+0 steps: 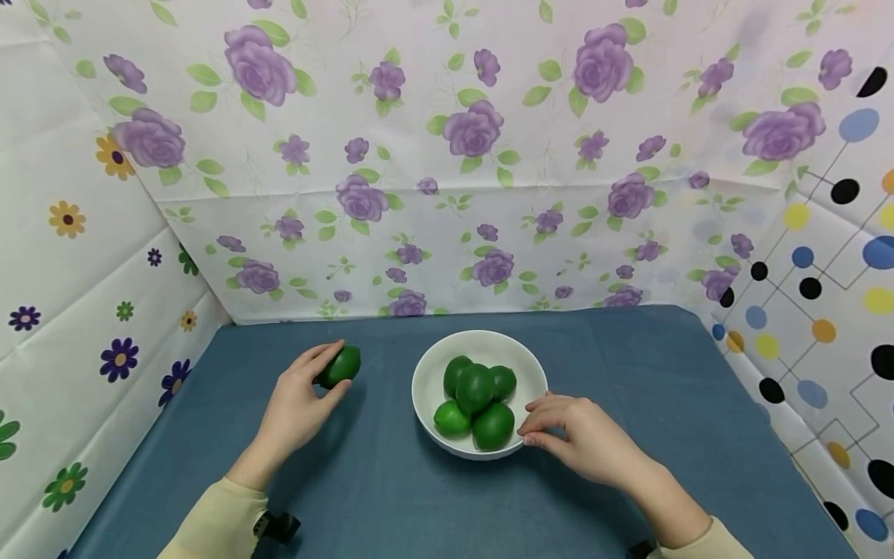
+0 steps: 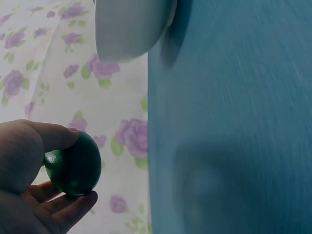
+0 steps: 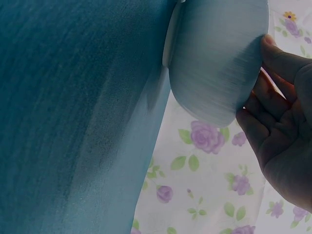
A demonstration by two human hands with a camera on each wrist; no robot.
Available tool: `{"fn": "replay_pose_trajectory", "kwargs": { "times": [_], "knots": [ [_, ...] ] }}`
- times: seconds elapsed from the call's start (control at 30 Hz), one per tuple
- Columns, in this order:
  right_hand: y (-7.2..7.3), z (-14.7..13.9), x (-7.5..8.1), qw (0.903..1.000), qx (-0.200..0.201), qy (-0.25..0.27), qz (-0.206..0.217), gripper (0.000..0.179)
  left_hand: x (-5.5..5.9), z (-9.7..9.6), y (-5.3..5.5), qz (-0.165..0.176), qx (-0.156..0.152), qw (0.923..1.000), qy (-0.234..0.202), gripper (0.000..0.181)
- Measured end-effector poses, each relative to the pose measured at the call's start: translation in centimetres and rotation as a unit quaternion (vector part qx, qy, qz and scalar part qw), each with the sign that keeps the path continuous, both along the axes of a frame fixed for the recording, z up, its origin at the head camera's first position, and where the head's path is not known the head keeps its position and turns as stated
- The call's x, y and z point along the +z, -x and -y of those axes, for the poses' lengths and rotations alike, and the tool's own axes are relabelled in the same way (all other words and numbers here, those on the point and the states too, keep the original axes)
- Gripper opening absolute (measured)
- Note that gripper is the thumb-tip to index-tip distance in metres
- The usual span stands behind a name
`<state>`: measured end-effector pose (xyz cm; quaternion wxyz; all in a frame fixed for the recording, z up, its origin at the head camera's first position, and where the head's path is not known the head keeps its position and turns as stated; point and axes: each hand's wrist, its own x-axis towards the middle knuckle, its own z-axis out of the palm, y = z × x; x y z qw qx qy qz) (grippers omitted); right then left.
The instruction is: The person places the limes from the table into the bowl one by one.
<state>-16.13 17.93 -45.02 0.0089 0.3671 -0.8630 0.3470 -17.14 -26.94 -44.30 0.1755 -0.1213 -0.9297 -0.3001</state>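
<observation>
My left hand (image 1: pixel 299 402) holds a dark green lime (image 1: pixel 342 366) between thumb and fingers, left of the bowl. In the left wrist view the lime (image 2: pixel 75 165) is held up off the blue cloth, and its shadow falls on the cloth. A white bowl (image 1: pixel 427 359) stands on the table with several limes (image 1: pixel 475 388) heaped in it; the lime at its front left (image 1: pixel 452 419) is brighter green. At the bowl's right rim, my right hand (image 1: pixel 587 435) grips the edge with thumb and fingertips. The right wrist view shows the bowl's outer wall (image 3: pixel 214 63) beside those fingers.
A blue cloth (image 1: pixel 377 497) covers the table. Behind it hangs a white sheet with purple roses (image 1: pixel 363 198). Flowered cloth (image 1: pixel 119 361) borders the left side and dotted cloth (image 1: pixel 824 388) the right.
</observation>
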Motion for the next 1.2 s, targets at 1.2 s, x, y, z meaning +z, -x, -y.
{"fn": "replay_pose_trajectory", "kwargs": {
  "times": [1.2],
  "knots": [
    [0.0,0.0,0.0,1.0000,0.003,0.008,0.001,0.012,2.0,-7.7,-1.6,-0.013,-0.090,0.9936,-0.068,0.069]
  ]
}}
